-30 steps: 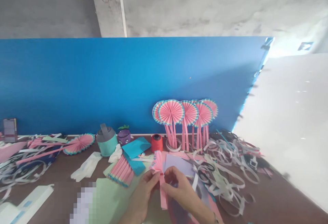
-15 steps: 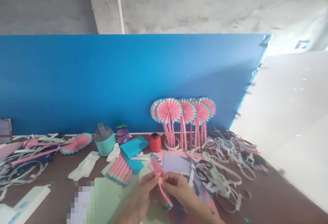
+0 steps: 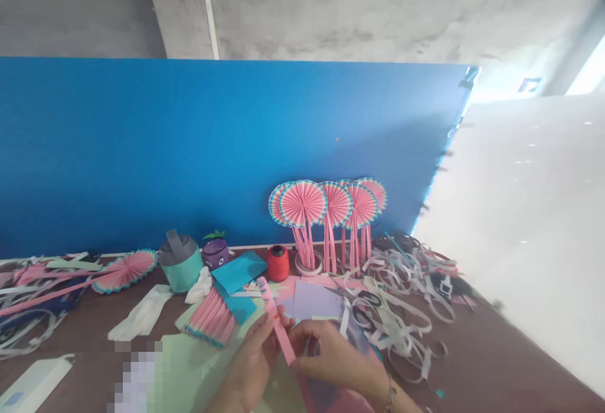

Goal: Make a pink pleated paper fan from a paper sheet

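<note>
A pink pleated paper strip [image 3: 278, 326], folded into a narrow bar, slants between my two hands above the paper sheets. My left hand [image 3: 259, 350] pinches it near the middle, thumb on the near side. At its lower end, my right hand [image 3: 324, 350] grips it between thumb and fingers. Below my hands lie a light green sheet [image 3: 189, 375] and pink paper. To the left, several pink pleated pieces [image 3: 212, 317] with blue edges rest side by side. A lavender sheet [image 3: 316, 299] lies just beyond my right hand.
Finished pink paper fans [image 3: 303, 203] stand upright against the blue partition [image 3: 189, 148]. A red thread spool [image 3: 278, 264], a purple cup [image 3: 216, 254] and a teal mug [image 3: 180, 268] line the back. Tangled white strips [image 3: 401, 318] and scissors [image 3: 366, 298] lie right. Another fan [image 3: 127, 271] lies left.
The pleated paper, fanned out at its ends before, is now pressed into a narrow straight bar. My right hand has moved to its lower end. The view has shifted slightly right.
</note>
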`<state>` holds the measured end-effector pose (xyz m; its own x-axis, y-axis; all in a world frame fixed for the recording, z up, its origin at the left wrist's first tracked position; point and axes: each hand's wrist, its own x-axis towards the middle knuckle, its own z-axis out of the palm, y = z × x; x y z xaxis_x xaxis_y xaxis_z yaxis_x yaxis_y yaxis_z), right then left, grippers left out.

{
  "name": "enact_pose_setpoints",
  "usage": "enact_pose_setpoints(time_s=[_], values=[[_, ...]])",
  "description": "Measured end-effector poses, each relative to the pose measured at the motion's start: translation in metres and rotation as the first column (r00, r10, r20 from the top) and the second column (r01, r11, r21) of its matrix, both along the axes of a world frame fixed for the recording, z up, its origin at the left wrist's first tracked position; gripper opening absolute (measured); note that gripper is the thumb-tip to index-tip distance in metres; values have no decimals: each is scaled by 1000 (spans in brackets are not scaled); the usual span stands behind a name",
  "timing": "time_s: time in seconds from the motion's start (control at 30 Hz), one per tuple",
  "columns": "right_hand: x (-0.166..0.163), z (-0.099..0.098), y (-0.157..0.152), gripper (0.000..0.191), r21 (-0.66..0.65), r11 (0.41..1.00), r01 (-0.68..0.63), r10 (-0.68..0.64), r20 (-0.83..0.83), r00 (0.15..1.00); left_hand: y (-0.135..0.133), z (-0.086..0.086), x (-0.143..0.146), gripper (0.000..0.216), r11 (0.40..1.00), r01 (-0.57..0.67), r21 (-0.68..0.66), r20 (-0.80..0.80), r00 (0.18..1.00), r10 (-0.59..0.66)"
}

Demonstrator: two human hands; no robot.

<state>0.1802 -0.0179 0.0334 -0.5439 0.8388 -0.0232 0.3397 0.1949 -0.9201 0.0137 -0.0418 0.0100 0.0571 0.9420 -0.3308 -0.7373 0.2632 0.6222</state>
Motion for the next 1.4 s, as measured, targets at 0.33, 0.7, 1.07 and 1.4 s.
enact_pose_setpoints(time_s=[0.33, 0.7, 1.07, 1.4], values=[[49, -9, 39, 24, 483, 873, 70, -332, 482, 811, 6, -1, -15, 27, 994, 63, 85, 6, 998, -63], [33, -16, 43, 13, 24, 857, 515, -485, -302, 821, 4, 2, -12, 35, 994, 105, 4, -129, 986, -104], [26, -18, 37, 21, -393, 830, 397, -553, -480, 681, 6, -8, -18, 29, 942, 177, 286, -930, 289, 228], [17, -23, 31, 25, -162, 889, 427, -450, -472, 758, 10, -21, -21, 14, 795, 121, 595, -764, -224, 605]])
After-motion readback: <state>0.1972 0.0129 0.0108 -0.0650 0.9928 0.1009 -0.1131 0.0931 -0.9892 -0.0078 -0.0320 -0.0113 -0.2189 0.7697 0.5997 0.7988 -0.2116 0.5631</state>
